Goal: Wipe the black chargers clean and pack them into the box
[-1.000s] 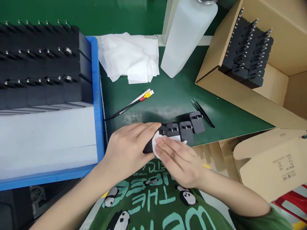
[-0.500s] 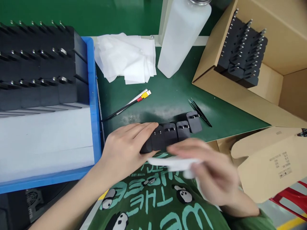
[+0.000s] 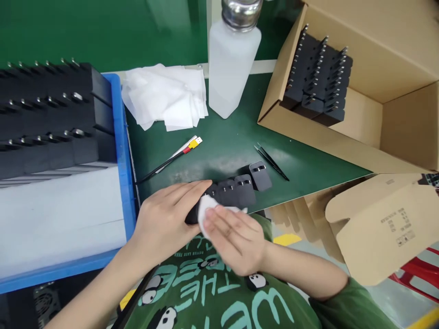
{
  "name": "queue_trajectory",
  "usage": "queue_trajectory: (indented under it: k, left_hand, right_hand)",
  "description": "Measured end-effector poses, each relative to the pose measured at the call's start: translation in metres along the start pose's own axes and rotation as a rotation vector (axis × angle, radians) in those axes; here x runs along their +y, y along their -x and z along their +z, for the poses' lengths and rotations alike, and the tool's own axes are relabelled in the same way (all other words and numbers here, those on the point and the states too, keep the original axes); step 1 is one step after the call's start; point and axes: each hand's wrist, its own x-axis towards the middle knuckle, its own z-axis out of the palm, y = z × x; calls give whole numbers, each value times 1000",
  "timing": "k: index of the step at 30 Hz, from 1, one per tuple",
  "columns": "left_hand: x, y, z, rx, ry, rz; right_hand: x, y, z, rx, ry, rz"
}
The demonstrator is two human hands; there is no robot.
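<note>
Lower centre: the right hand (image 3: 240, 241) holds a white wipe (image 3: 206, 205), partly hiding black adapters (image 3: 245, 193); the left hand (image 3: 168, 212) clasps them, thumb tip obscured.

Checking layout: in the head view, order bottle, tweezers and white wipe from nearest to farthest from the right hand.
1. White wipe, under the right hand.
2. Tweezers, on the bench, ahead and right.
3. Bottle, toward the bench's back.
</note>
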Motion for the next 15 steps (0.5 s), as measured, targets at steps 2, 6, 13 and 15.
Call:
queue_trajectory:
  k: [2,6,13,15]
  left_hand:
    - [0,1,-2,1,-13,1]
    - [4,0,-9,-55,-78,-14]
    - [25,-15,-7,-27,-197,10]
    - [26,-18,-4,-43,-203,9]
  right_hand:
    - [4,-7,-13,-52,-292,23]
    - [39,-11,-51,45,-626,483]
    - [100,-4,-38,146,-429,864]
    - [97,-3,-27,58,-422,840]
